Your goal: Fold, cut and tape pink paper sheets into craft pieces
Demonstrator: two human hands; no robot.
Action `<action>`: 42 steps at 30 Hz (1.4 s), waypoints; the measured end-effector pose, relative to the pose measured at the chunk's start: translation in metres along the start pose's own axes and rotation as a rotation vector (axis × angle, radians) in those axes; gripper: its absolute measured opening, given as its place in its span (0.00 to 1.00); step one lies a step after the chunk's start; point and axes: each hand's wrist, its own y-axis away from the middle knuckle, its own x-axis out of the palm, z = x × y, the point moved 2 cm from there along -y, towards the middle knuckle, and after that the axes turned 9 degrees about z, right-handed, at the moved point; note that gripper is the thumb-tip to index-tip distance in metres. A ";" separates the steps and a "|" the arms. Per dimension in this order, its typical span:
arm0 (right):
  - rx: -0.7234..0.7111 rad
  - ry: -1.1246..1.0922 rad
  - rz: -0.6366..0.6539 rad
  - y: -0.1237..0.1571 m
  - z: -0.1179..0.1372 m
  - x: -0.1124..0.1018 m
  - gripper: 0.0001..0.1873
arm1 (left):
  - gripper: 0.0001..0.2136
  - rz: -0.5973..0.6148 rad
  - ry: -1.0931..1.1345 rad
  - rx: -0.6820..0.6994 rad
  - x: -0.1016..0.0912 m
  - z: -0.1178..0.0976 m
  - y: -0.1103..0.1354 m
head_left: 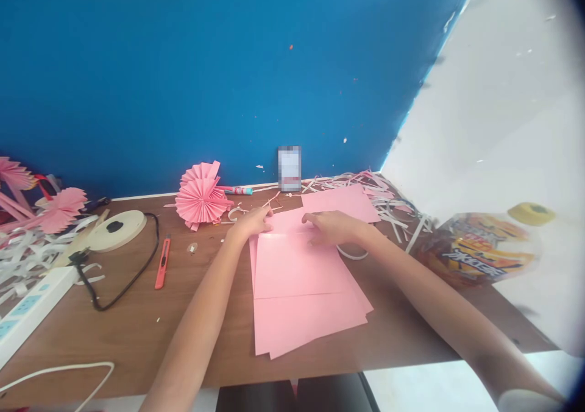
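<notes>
Several pink paper sheets [297,272] lie stacked and slightly fanned on the brown table in front of me. A straight line runs across the top sheet below its middle, and a lighter band shows near its far end. My left hand [253,223] grips the far left corner of the paper with bent fingers. On the far right side, my right hand [333,227] has its fingers curled over the paper near the same end. Beyond it, a separate pink piece [340,202] lies flat, partly hidden behind my right hand.
A red box cutter [163,262], a pleated pink paper rosette [203,195] and a tape roll [116,230] with a black cable [146,278] lie left. A white power strip [34,308] sits at the left edge. Paper strips [397,214] and a large plastic jar [479,250] are right.
</notes>
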 end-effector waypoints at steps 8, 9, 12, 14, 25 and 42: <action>-0.122 -0.007 0.007 -0.013 0.027 0.030 0.45 | 0.18 -0.050 0.069 0.019 0.004 0.002 -0.003; -0.149 -0.014 -0.013 -0.014 0.031 0.033 0.45 | 0.17 -0.066 0.080 0.026 0.005 0.002 -0.003; -0.217 0.001 -0.094 -0.016 0.040 0.038 0.46 | 0.16 -0.088 0.101 0.032 0.004 -0.001 -0.001; -0.229 0.028 -0.135 -0.017 0.042 0.039 0.47 | 0.16 -0.094 0.097 0.036 0.004 -0.002 0.000; -0.155 -0.087 -0.072 -0.010 0.039 0.030 0.50 | 0.11 -0.017 0.010 0.014 0.006 -0.002 -0.002; -0.110 -0.112 0.008 -0.001 0.032 0.021 0.52 | 0.24 0.019 -0.118 -0.033 -0.002 -0.017 0.009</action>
